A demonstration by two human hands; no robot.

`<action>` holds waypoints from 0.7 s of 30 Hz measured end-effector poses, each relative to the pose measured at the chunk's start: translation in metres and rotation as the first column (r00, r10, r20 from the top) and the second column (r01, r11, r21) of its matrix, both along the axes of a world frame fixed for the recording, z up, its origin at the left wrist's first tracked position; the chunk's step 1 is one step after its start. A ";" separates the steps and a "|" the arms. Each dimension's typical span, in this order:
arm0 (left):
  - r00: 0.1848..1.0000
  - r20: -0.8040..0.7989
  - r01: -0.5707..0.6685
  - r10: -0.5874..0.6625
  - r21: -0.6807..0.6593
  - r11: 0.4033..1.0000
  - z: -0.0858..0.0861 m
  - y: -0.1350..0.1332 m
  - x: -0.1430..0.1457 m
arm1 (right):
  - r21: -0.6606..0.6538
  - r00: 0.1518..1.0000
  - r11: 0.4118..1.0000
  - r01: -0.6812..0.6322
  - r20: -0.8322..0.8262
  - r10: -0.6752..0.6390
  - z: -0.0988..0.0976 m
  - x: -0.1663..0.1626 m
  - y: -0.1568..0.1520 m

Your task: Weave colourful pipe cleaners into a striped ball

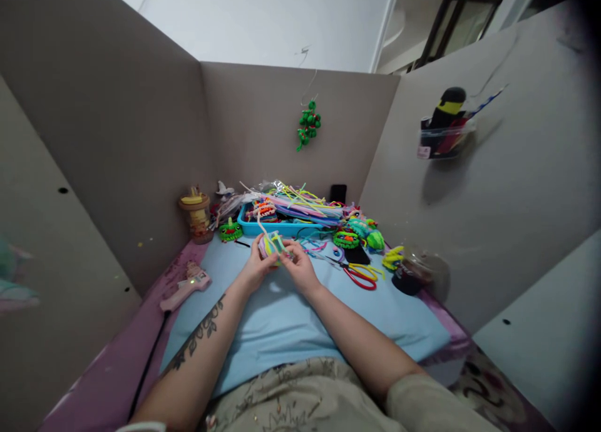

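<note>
Over the middle of the blue cloth, my left hand [257, 268] is closed round a small pastel pipe-cleaner craft [271, 245] in pink, yellow and mint green. One pale pink stem sticks up from it towards the back. My right hand [300, 267] pinches the craft's right side, fingers touching it from the front. Parts of the craft are hidden behind my fingers. Just right of my right hand lie red-handled scissors [360, 278] and yellow-handled pliers [375, 270]. Loose pipe-cleaner pieces [315, 249] are scattered behind it.
A blue tray [248, 229] heaped with pipe cleaners [300, 206] stands at the back. To the left are a pink glue gun [186, 290] and a lidded cup [197, 218]. Finished green crafts [346, 238] and a dark cap [407, 278] lie right. Grey panels [282, 119] enclose the table.
</note>
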State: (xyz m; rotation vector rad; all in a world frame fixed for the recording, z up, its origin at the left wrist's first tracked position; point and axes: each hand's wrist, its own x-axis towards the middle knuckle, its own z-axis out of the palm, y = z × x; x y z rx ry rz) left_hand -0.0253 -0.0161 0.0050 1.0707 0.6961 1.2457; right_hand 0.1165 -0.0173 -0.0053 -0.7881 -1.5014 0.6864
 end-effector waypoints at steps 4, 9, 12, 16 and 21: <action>0.999 -0.031 -0.038 0.040 0.086 0.996 -0.002 0.002 0.001 | -0.034 0.997 0.996 -0.077 0.007 0.077 -0.003 -0.005 -0.002; 0.976 -0.156 -0.111 0.150 0.237 0.965 -0.006 0.008 -0.004 | -0.023 0.982 0.988 -0.152 0.113 0.154 -0.008 -0.002 -0.001; 0.914 -0.304 -0.158 0.270 0.346 0.925 -0.007 0.009 -0.009 | 0.051 0.982 0.991 -0.121 0.154 0.112 -0.007 0.007 0.000; 0.683 -0.488 -0.156 0.544 0.630 0.761 -0.009 0.011 -0.016 | 0.230 0.974 0.961 0.151 0.134 -0.184 -0.002 0.018 0.000; 0.548 -0.549 0.046 0.631 0.773 0.633 -0.014 0.011 -0.017 | 0.368 0.931 0.904 0.220 0.197 -0.306 0.001 0.021 0.000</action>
